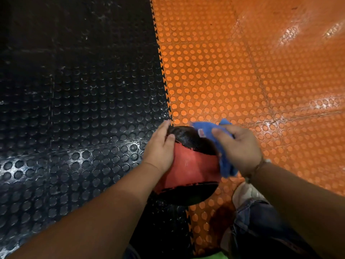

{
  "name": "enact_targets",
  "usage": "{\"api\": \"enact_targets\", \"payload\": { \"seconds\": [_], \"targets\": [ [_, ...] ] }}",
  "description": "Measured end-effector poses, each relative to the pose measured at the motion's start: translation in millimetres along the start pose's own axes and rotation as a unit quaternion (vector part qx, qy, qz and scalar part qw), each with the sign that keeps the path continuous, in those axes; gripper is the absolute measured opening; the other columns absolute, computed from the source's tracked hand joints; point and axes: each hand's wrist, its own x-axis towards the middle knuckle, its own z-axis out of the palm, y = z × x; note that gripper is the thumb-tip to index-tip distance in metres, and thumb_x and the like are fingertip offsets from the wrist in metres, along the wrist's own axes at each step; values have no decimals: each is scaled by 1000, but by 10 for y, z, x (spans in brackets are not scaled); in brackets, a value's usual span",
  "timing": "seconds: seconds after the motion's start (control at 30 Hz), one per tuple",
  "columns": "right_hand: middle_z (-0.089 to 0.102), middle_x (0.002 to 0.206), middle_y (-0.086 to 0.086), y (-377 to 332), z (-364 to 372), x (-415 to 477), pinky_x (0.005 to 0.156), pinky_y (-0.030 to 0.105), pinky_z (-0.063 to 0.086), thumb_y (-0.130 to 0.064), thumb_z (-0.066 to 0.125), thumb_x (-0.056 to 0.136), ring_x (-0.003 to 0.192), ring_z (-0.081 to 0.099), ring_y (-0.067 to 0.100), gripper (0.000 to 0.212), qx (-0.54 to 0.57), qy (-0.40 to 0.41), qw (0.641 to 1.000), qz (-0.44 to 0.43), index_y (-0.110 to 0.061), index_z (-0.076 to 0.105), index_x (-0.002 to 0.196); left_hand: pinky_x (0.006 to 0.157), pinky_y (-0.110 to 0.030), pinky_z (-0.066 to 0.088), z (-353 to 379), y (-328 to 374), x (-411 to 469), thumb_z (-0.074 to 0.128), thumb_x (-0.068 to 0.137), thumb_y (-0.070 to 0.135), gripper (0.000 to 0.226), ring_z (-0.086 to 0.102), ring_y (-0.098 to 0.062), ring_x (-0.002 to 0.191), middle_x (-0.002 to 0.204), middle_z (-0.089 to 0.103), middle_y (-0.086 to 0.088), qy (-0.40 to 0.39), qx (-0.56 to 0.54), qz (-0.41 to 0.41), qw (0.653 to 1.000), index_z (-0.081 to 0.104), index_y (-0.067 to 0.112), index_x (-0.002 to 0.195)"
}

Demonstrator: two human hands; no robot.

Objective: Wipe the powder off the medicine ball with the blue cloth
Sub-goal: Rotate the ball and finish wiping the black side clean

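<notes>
Here's the medicine ball (194,165), black with a broad red band across its middle, sitting low in the view right on the toothed seam where the black studded floor mat (74,109) locks into the orange studded floor mat (242,71). The left hand (161,146) lies flat against the ball's left flank, fingers stretched forward and close together, thumb resting on the black panel, steadying it with an open palm and nothing gripped. Over on the other side, the right hand (240,146) has the blue cloth (224,161) bunched in a closed grasp, fingers curled around the fabric, pressing it to the ball's upper right side; one end of the cloth pokes out beyond the fingertips toward the far side of the ball, the other hangs below the wrist. A thin bracelet (258,166) circles that right wrist. Near the bottom edge, a jeans-clad knee (257,221) and a pale shoe (246,193) rest on the orange mat, just beside the ball.
</notes>
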Motion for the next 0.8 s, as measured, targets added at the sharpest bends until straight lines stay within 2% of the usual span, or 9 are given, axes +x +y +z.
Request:
{"api": "enact_targets", "payload": {
  "seconds": [0.03,0.1,0.17,0.23,0.43,0.53,0.6,0.73,0.8],
  "targets": [
    [64,58,-7,-30,-14,49,62,33,48,-24,57,90,57,56,12,35,9,-2,1000,-5,-20,68,57,117,-27,16,-18,-21,-18,38,101,23,43,28,-12,140,152,34,3,10,15,-6,1000,40,18,144],
    [71,86,2,-85,66,35,93,41,46,-25,56,91,84,64,14,27,19,-85,996,-27,-15,74,74,114,-25,20,-6,-46,-85,29,100,31,46,33,-15,137,148,41,0,28,76,-2,997,47,15,139],
    [58,120,-9,-16,215,-6,115,27,18,-42,55,85,116,47,-5,29,-152,-203,958,-137,-23,72,100,107,-28,29,37,-30,-110,21,90,35,58,44,-24,129,137,53,-8,38,71,9,997,57,9,129],
    [39,141,-10,103,297,69,116,28,-1,-60,39,78,135,28,0,56,-325,-251,887,-210,-36,54,126,107,-25,26,83,1,-101,21,85,35,62,44,-25,129,136,54,-10,36,64,6,997,57,7,129],
    [64,121,-2,176,306,475,93,23,40,-35,49,93,111,57,19,29,-283,-120,949,-75,-25,66,115,114,-22,19,127,29,-15,26,97,31,49,35,-13,136,145,45,1,26,61,5,998,49,16,138],
    [66,91,7,40,280,618,71,22,38,-22,46,95,88,55,26,25,-364,-114,921,74,-12,68,100,113,-19,17,132,22,-96,21,87,36,61,36,-11,135,144,46,3,24,83,21,996,50,18,137],
    [65,103,11,32,333,543,73,25,38,-22,41,97,97,57,29,29,-413,-115,903,31,-10,64,110,110,-14,14,137,16,-105,20,86,36,61,35,-10,136,145,45,4,22,94,18,995,50,19,137],
    [63,121,5,109,486,71,101,33,41,-39,39,86,113,57,26,43,-361,-86,893,-253,-22,66,115,106,-19,23,92,39,-11,32,100,22,41,40,-15,131,142,49,-1,21,89,-11,996,52,14,134],
    [63,122,1,167,401,169,106,32,35,-37,48,84,116,56,21,37,-341,-127,889,-277,-26,65,115,105,-18,24,94,31,-6,33,100,22,40,41,-16,131,141,49,-2,18,80,-9,997,53,14,134]
  ]
}}
